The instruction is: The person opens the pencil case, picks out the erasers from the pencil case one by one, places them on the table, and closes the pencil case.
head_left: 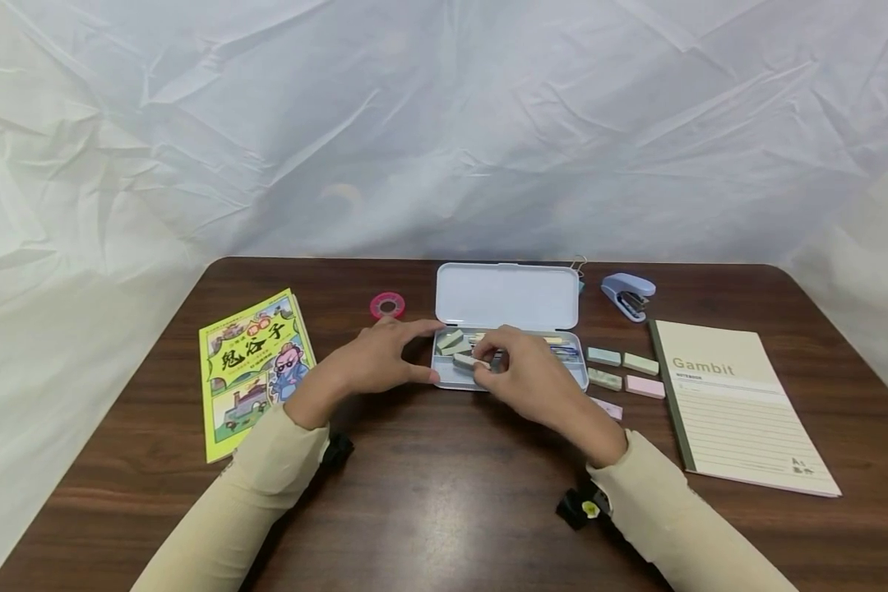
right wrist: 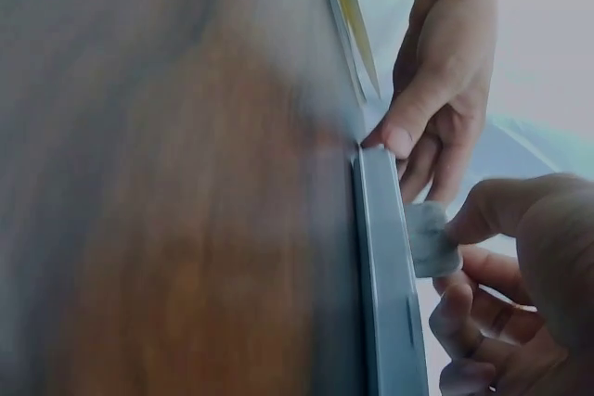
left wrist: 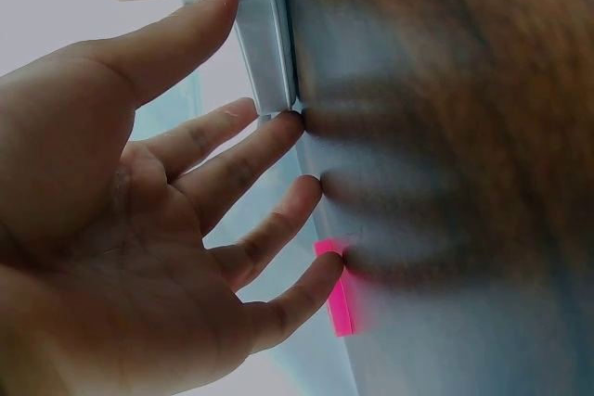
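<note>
At the middle of the brown table (head_left: 444, 493), an open grey-blue tin pencil case (head_left: 509, 345) lies with its lid flat behind the tray. The left hand (head_left: 377, 358) braces the tray's left end, thumb on the near corner, fingers straight. The right hand (head_left: 521, 370) pinches a pale eraser (head_left: 468, 360) over the tray. 5 more erasers (head_left: 625, 370) lie just right of the case, beside a Gambit notebook (head_left: 736, 407).
</note>
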